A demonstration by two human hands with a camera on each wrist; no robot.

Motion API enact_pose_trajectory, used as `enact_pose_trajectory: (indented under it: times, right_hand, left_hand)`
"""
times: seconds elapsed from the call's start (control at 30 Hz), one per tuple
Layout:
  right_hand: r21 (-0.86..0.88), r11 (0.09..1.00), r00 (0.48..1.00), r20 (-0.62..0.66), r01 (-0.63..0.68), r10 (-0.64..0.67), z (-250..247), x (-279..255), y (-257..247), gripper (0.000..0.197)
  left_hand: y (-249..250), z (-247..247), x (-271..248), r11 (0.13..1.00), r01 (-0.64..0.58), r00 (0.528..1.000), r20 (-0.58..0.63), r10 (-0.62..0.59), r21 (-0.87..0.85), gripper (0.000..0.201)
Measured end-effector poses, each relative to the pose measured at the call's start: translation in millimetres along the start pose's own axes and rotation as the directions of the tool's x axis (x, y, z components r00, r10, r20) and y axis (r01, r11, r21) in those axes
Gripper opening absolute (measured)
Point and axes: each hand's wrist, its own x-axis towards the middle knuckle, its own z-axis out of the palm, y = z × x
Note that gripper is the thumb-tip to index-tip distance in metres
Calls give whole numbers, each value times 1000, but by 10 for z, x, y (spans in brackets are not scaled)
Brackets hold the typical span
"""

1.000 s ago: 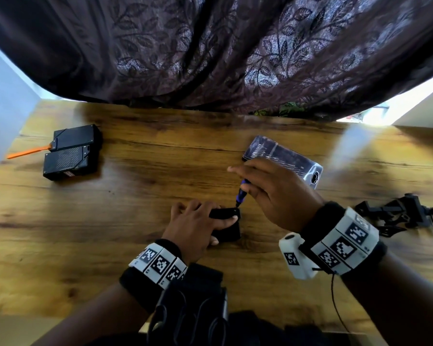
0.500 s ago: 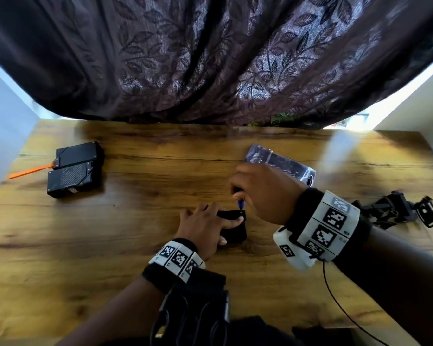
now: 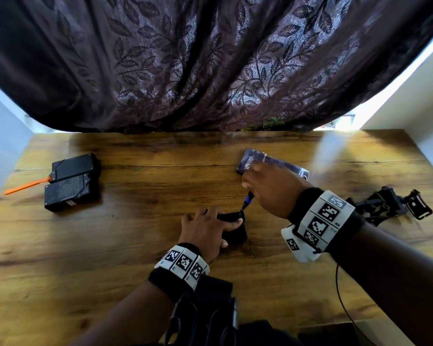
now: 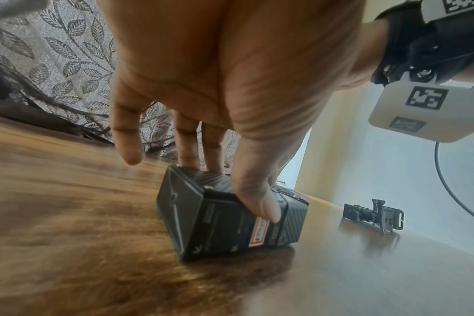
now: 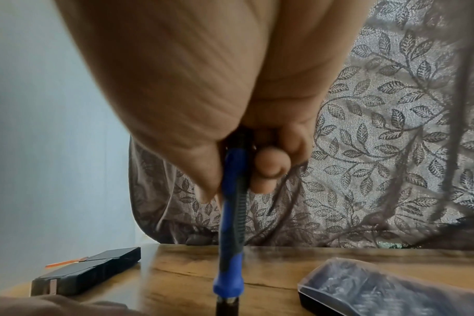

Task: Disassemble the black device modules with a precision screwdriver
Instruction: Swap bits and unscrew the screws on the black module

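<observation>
A small black device module (image 3: 233, 227) (image 4: 230, 220) stands on the wooden table (image 3: 135, 245) near its middle. My left hand (image 3: 205, 226) (image 4: 203, 128) holds it steady, fingers on its top and thumb against its near face. Above it my right hand (image 3: 270, 188) (image 5: 230, 166) grips a blue-handled precision screwdriver (image 3: 246, 202) (image 5: 231, 224), whose tip points down onto the module's far right top corner. Two more black modules (image 3: 70, 181) (image 5: 87, 271) lie at the far left.
An orange pry tool (image 3: 25, 186) sticks out from the left modules. A clear screwdriver bit case (image 3: 273, 163) (image 5: 393, 286) lies just behind my right hand. A black camera mount (image 3: 390, 203) (image 4: 373, 214) sits at the right edge. A dark leaf-patterned curtain (image 3: 210, 58) hangs behind the table.
My head view has shifted a little. The right hand has lifted slightly with the screwdriver still on the module; the left hand has kept its hold.
</observation>
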Motion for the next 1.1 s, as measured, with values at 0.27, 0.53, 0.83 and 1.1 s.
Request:
enact_pose_trajectory:
  times: [0.27, 0.53, 0.83, 1.1]
  right_hand:
    - [217, 976, 1000, -11, 0, 2, 49, -42, 19, 37]
    - [76, 996, 999, -1, -52, 52, 11, -29, -27, 31]
    - [179, 984, 998, -58, 12, -2, 63, 24, -17, 28]
    - [114, 992, 999, 12, -50, 49, 43, 40, -4, 43]
  left_hand:
    - [11, -8, 6, 1000, 14, 1000, 12, -14, -20, 70]
    - [13, -8, -15, 999, 15, 1000, 0, -15, -44, 72]
    - [14, 7, -8, 999, 9, 1000, -11, -9, -36, 71]
    - [10, 27, -11, 999, 11, 1000, -19, -11, -39, 71]
